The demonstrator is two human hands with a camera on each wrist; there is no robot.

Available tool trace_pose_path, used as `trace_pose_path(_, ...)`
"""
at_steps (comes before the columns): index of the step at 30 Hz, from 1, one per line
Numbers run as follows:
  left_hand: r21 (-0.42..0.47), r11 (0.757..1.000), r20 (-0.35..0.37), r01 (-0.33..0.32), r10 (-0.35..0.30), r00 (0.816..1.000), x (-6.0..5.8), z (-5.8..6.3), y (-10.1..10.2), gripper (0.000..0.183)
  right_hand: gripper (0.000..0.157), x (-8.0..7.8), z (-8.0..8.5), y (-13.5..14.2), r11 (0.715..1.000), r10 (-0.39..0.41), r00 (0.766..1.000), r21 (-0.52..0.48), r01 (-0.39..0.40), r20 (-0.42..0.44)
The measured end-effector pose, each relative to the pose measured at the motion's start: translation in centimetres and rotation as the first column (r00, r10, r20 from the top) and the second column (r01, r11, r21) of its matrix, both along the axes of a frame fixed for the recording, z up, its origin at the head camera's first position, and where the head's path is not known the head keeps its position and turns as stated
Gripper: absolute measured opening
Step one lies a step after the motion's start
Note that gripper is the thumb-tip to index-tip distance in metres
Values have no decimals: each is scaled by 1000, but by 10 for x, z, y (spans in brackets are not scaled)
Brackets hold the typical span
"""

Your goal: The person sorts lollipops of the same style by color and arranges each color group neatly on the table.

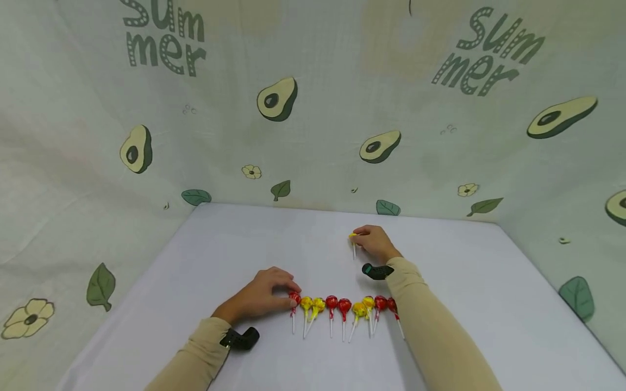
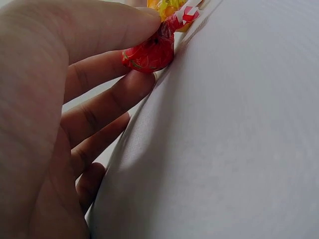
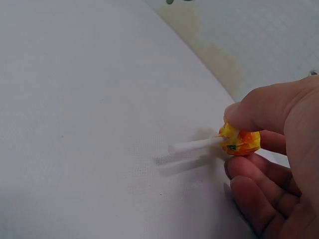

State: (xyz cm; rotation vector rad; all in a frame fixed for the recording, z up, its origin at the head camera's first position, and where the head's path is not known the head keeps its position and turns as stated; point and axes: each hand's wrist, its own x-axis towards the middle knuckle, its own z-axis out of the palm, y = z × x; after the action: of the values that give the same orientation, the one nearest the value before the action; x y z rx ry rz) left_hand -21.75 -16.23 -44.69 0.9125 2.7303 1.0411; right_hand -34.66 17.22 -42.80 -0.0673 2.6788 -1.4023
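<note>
My left hand (image 1: 261,296) pinches a red-wrapped lollipop (image 2: 149,54) between thumb and fingers at the left end of a row. Its white stick points toward me in the head view. Beside it lie two yellow lollipops (image 1: 306,303), then two red ones (image 1: 331,302), two more yellow ones (image 1: 359,310) and two red ones (image 1: 380,303); my right sleeve partly covers the last. Farther back on the table, my right hand (image 1: 375,243) holds a yellow lollipop (image 3: 244,142) by its wrapped head, thumb on one side and fingers on the other. That stick's shadow falls on the cloth close below it.
The white-covered table (image 1: 274,233) reaches back to a hanging cloth (image 1: 323,136) printed with avocados and leaves. The cloth also closes in the left and right sides. A dark wrist device (image 1: 239,339) sits on the left wrist and another (image 1: 376,271) on the right.
</note>
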Motion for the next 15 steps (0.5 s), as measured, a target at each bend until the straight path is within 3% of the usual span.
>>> trace_pose_path(15,5,1000,-5,4,-4,1000,3,0,0,26,35,2,-3,1,993,64,997,102,-59,-45)
